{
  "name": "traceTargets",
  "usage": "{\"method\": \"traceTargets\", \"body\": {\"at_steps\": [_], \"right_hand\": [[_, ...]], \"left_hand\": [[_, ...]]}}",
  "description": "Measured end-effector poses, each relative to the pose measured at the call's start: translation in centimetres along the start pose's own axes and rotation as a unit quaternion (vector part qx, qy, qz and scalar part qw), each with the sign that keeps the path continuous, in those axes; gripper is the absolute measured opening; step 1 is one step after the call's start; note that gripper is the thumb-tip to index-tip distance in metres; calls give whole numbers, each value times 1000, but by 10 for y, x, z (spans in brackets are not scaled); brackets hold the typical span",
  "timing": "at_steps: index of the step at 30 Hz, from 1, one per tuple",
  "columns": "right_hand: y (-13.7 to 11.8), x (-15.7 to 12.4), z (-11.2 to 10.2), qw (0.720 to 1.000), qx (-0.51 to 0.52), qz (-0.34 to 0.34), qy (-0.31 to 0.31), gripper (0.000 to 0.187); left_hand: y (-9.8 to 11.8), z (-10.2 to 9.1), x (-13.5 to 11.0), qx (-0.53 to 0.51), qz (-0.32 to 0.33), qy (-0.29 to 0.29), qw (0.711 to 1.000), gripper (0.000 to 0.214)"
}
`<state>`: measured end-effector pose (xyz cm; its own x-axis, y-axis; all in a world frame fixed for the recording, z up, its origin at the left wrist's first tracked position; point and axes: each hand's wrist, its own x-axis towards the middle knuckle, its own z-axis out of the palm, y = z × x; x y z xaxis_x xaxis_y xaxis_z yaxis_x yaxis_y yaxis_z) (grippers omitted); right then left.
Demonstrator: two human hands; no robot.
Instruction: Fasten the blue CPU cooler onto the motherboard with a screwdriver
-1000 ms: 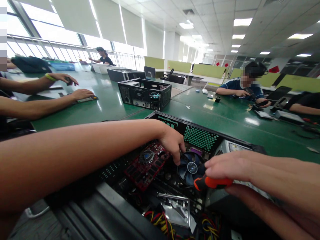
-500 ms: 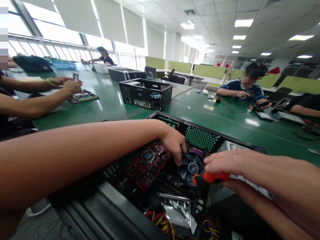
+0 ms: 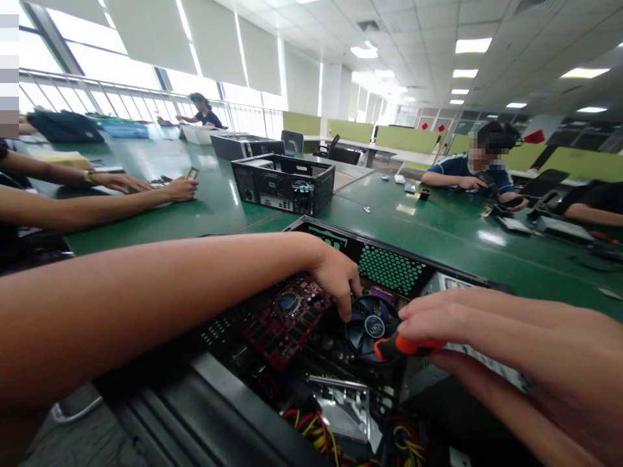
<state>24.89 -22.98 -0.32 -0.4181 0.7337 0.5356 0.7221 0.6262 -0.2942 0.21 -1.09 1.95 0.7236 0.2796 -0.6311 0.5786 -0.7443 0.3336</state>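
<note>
In the head view my left hand (image 3: 338, 279) reaches into a black computer case (image 3: 311, 224), its fingers bent down around the rim of a CPU cooling fan (image 3: 374, 324). Some fingertips are hidden behind that rim. My right hand (image 3: 467, 324) holds an orange and black screwdriver (image 3: 413, 345) between fingers and thumb. The handle overlaps the fan's right side; its shaft and tip are not visible. A red graphics card (image 3: 289, 321) sits left of the fan, partly under my left wrist.
A silver metal bracket (image 3: 343, 405) and colored cables (image 3: 314, 431) lie low in the case. Behind it, another open case (image 3: 285, 185) stands on the green table (image 3: 370, 224). A co-worker's hands (image 3: 182, 188) are at the left; another person (image 3: 487, 162) sits far right.
My hands, the fan and the screwdriver look nearly the same. At the left, the co-worker's hands have spread apart, one moving right with a small part.
</note>
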Motion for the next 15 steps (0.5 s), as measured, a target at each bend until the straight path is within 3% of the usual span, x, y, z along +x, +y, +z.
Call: {"method": "traceTargets", "body": {"at_steps": [10, 15], "right_hand": [[-11, 1, -7, 1000, -7, -8, 7, 41], [-20, 18, -15, 996, -86, -18, 7, 27]], "left_hand": [[-3, 1, 1, 13, -6, -6, 1000, 46], [-1, -1, 3, 2, -8, -9, 1000, 46]]}}
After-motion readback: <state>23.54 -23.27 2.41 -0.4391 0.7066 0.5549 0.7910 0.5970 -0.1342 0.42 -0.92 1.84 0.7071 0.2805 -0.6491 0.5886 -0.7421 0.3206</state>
